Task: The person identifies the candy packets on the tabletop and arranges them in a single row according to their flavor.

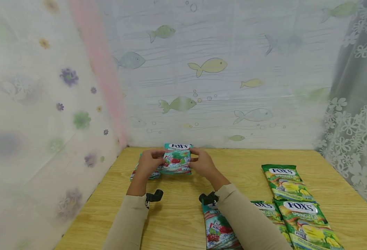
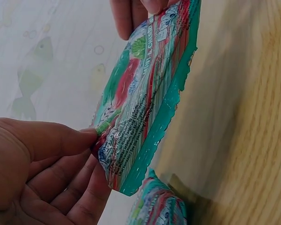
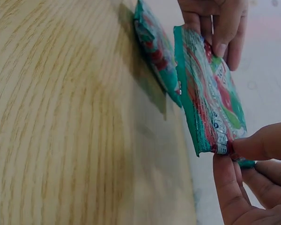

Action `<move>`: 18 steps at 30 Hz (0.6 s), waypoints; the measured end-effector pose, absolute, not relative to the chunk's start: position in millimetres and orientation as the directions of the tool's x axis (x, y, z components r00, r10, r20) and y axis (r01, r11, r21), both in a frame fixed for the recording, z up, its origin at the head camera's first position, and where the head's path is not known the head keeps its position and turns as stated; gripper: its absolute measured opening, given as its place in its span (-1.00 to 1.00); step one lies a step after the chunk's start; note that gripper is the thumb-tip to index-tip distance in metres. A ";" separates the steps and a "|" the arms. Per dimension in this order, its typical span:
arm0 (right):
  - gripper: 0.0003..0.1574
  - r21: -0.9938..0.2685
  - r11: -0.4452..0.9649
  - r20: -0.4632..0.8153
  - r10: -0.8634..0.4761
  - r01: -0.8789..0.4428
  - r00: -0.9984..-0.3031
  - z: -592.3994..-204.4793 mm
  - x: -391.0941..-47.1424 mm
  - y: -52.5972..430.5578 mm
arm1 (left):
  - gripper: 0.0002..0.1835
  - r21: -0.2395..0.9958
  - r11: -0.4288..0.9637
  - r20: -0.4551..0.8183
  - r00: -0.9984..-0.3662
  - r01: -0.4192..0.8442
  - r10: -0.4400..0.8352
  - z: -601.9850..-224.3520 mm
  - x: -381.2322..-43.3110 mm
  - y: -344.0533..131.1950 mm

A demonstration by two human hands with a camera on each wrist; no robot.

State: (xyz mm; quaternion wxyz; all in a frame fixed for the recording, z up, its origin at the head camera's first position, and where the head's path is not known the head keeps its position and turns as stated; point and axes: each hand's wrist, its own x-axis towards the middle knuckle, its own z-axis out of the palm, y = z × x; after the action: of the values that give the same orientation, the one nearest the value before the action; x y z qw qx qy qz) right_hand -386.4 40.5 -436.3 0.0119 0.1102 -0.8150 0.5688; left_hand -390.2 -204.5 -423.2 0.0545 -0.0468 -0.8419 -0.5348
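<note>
Both hands hold up a teal Fox's Mint Blossom candy bag [image 1: 177, 159] above the far part of the table. My left hand [image 1: 149, 161] pinches its left edge, thumb in front and fingers behind, as the left wrist view shows. On the opposite edge, my right hand [image 1: 203, 163] pinches the bag between thumb and fingers, seen closely in the right wrist view. A second teal candy bag [image 3: 157, 51] lies on the table behind the left hand, which partly covers it in the head view.
A third Mint Blossom bag [image 1: 219, 227] lies near the front, partly under the right forearm. Several green Fox's Spring Tea bags [image 1: 288, 182] lie on the right of the wooden table [image 1: 171, 215]. A fish-patterned curtain [image 1: 214, 104] hangs behind the table's far edge.
</note>
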 end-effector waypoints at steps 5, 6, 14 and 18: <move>-0.19 -0.938 0.305 0.115 -0.172 -0.164 -0.978 -444.2 -389.6 39.5 | -0.65 0.895 0.429 0.120 -0.992 0.124 0.038 -429.2 -391.7 -205.6; -0.18 -0.940 0.303 0.105 -0.177 -0.156 -0.979 -445.4 -389.8 39.3 | -0.64 0.891 0.436 0.117 -0.992 0.123 0.040 -430.1 -391.8 -205.7; -0.09 -0.934 0.336 0.051 -0.216 -0.124 -0.975 -455.7 -387.2 38.4 | -0.63 0.863 0.498 0.077 -0.996 0.087 0.042 -437.9 -391.5 -207.0; -0.07 -0.935 0.333 0.046 -0.236 -0.126 -0.971 -461.2 -388.0 38.0 | -0.63 0.854 0.513 0.083 -0.996 0.094 0.044 -442.9 -391.9 -208.2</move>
State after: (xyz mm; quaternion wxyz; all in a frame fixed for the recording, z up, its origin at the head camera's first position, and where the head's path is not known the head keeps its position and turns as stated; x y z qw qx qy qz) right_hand -388.0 38.0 -461.2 -0.0487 0.1109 -0.8148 0.5669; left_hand -391.9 -208.2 -442.9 0.0252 -0.0397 -0.8693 -0.4921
